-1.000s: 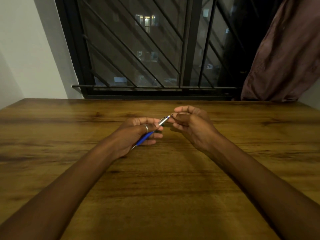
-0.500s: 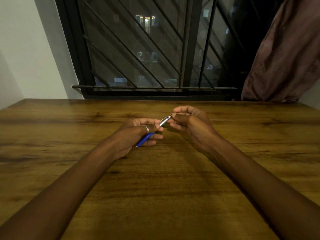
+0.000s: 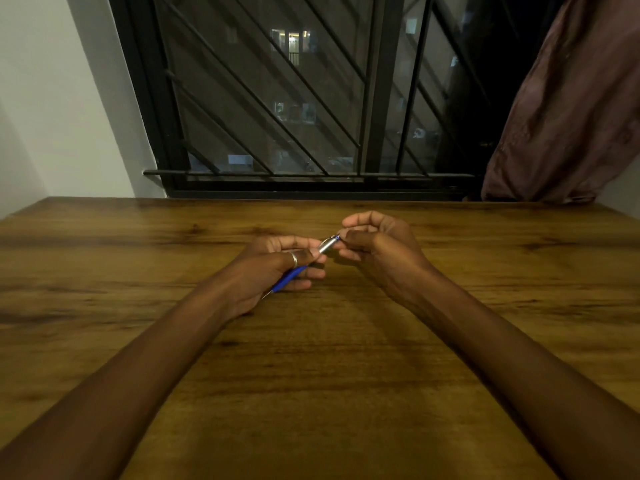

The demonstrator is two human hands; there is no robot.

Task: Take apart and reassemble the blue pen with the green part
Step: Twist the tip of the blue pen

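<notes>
Okay, left hand (image 3: pixel 273 271) grips the blue pen (image 3: pixel 289 277); its silver end slants toward the table's (image 3: pixel 311 375) far edge, pinched by my right hand (image 3: pixel 379 252).

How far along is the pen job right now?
Nothing looks done: the pen appears whole. In hand: the left hand grips its blue barrel while the right hand pinches the silver end. Left: pulling it apart, then reassembling. No green part shows.
</notes>
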